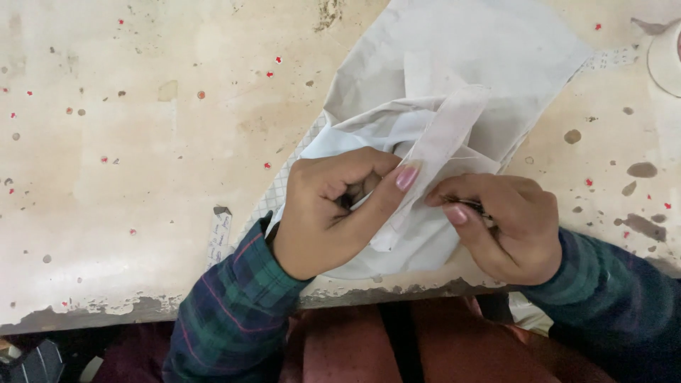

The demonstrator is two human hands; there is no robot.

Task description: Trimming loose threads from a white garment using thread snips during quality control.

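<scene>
I look down at a worn, stained bench [128,177] and I see both my hands at its near edge, close to the middle. My left hand [330,209] is curled into a loose fist around a bunch of the white cloth [454,64], and its thumb is stretched out and pressed on a narrow strip of the cloth [443,138] that runs up toward the far edge. My right hand [507,223] is just beside it, touching the same strip. Its thumb and fingers are pinched together on a thin dark tool [474,206]; I cannot tell what kind of tool it is, because the fingers hide most of it. The cloth lies spread from the near edge up to the far right part of the bench, and it hangs a little over the near edge. A small paper label [220,237] lies flat near the near edge, left of my left hand. At the far right corner I see part of a round pale object [667,60].
</scene>
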